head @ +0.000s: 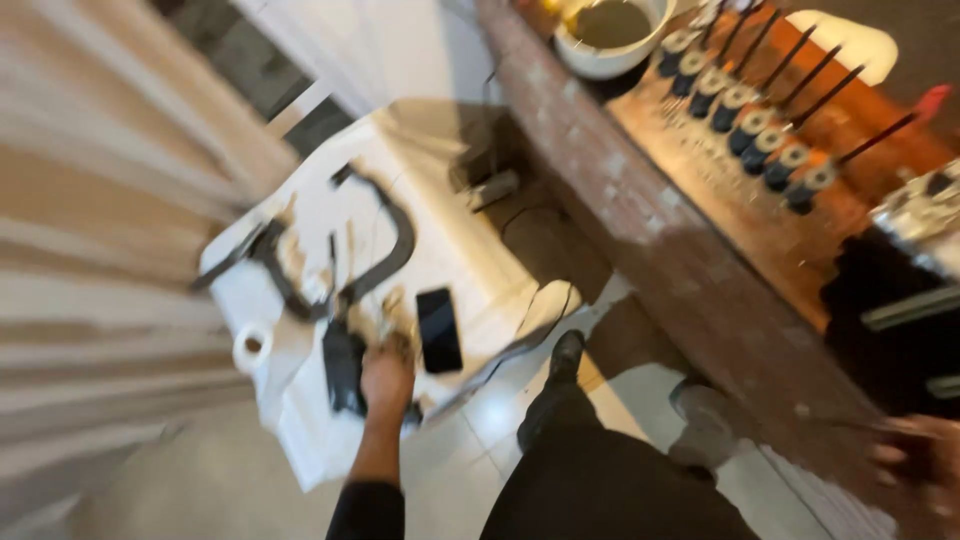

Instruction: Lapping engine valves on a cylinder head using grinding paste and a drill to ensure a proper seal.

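Reaching down, the left hand (386, 378) meets blurred clutter at the white desk's (300, 440) near edge, fingers' state indiscernible to us; we judge the adjacent black phone (439, 330) could be knocked floorward.

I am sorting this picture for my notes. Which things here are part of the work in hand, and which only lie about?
In hand:
left hand, reaching down onto the white low table
black object beside that hand, too blurred to name

Lying about:
phone
roll of tape
curved black strips
row of black-handled tools on the wooden bench
white bowl
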